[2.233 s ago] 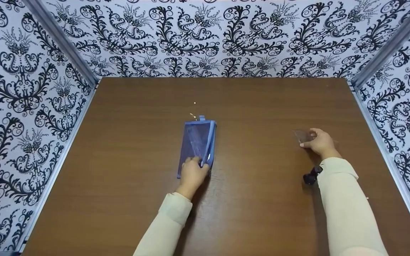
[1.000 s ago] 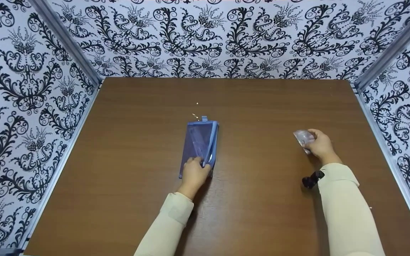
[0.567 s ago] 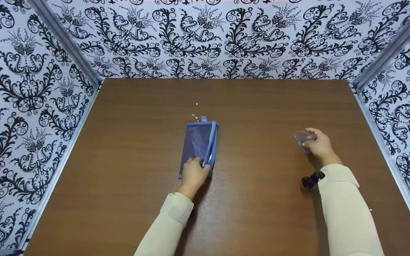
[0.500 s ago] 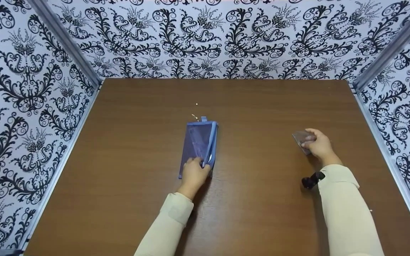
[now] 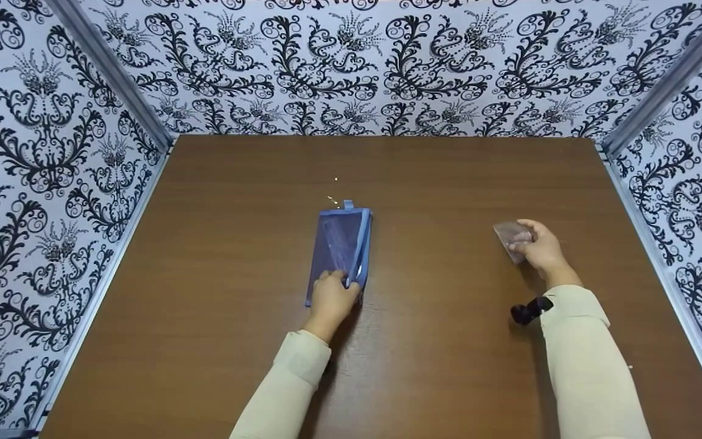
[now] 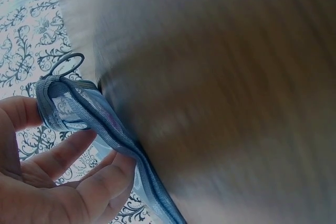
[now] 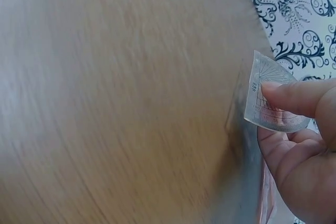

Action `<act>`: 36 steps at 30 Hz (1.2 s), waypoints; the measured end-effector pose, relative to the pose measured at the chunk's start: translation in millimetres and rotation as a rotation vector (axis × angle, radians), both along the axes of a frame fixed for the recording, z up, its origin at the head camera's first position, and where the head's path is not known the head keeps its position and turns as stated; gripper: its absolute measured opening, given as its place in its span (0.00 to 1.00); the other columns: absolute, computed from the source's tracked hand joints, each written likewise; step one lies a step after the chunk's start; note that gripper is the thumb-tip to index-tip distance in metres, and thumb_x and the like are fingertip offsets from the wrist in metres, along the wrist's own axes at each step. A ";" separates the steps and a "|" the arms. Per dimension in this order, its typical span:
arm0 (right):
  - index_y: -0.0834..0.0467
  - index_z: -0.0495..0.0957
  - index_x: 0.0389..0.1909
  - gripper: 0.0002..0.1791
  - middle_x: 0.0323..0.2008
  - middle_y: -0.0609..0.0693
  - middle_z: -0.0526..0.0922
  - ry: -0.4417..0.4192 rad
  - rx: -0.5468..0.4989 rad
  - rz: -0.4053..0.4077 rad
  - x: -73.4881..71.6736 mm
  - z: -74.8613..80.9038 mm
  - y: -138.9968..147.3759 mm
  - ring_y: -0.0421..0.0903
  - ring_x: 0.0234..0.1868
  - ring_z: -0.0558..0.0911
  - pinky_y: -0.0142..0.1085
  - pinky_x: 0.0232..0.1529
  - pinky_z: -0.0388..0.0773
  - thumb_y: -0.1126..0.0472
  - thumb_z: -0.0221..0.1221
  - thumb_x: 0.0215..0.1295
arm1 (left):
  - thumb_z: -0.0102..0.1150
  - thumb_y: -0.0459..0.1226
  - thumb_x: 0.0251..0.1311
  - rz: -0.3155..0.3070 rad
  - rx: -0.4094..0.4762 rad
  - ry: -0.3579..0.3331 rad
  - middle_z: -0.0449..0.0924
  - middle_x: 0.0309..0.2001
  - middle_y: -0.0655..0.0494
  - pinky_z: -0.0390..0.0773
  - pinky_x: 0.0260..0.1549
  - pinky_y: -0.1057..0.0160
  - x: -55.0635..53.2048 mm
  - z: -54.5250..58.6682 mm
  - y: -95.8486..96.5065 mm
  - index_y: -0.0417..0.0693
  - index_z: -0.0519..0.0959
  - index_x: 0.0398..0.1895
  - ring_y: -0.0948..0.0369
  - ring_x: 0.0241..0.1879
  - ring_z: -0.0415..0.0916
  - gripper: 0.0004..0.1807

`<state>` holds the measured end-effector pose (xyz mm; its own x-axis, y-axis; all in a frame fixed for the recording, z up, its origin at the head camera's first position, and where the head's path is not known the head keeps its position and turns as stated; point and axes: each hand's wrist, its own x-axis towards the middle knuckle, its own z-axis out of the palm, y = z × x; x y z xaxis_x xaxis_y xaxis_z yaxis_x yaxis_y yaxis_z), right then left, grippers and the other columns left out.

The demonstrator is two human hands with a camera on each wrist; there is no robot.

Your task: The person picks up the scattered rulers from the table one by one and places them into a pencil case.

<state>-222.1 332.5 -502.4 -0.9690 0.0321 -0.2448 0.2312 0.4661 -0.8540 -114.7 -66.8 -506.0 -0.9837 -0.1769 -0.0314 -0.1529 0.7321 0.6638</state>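
Observation:
In the head view, a blue mesh zip pouch (image 5: pixel 326 250) lies upright on the table, a clear strip showing through its mesh. My left hand (image 5: pixel 331 303) grips its near right edge, where the zipped side gapes. From the left wrist, the pouch's zip edge (image 6: pixel 118 137) and a cord loop (image 6: pixel 67 65) are visible by my fingers (image 6: pixel 107 182). Off to the right, my right hand (image 5: pixel 543 251) pinches a clear protractor (image 7: pixel 262 113) above the table, thumb on its marked face. Beneath that hand, a pinkish transparent edge (image 7: pixel 266 195) is partly hidden; I cannot tell what it is.
The brown wooden table (image 5: pixel 424 353) is bounded by patterned walls (image 5: pixel 351 67) at the back and sides. Small pale specks (image 5: pixel 334 200) lie just beyond the pouch. A black wrist camera (image 5: pixel 529 312) juts from the right sleeve (image 5: pixel 588 353).
My right hand has turned the protractor about, its face now showing more, and has lately shifted slightly left with it. My left hand keeps its grip on the pouch.

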 end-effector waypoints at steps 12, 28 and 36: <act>0.63 0.55 0.71 0.39 0.62 0.65 0.62 -0.035 -0.123 -0.106 0.9 0.8 -14.4 0.42 0.48 0.69 0.23 0.41 0.73 0.74 0.58 0.60 | 0.58 0.40 0.53 0.008 0.004 -0.041 0.79 0.42 0.41 0.75 0.43 0.47 -1.4 0.7 -0.1 0.38 0.82 0.47 0.43 0.42 0.75 0.20; 0.63 0.53 0.72 0.39 0.57 0.58 0.65 -0.018 -0.275 -0.136 8.8 10.3 -36.6 0.37 0.43 0.71 0.25 0.40 0.74 0.76 0.56 0.59 | 0.59 0.40 0.52 0.007 -0.006 -0.028 0.79 0.42 0.40 0.75 0.42 0.47 -1.1 -1.7 -0.7 0.37 0.82 0.46 0.42 0.41 0.75 0.20; 0.62 0.52 0.72 0.39 0.40 0.43 0.71 -0.021 -0.345 -0.120 14.9 14.7 -44.6 0.35 0.37 0.73 0.25 0.39 0.74 0.75 0.56 0.61 | 0.59 0.39 0.51 0.000 -0.008 -0.025 0.78 0.43 0.39 0.75 0.44 0.47 0.0 0.8 0.1 0.37 0.82 0.46 0.42 0.43 0.75 0.20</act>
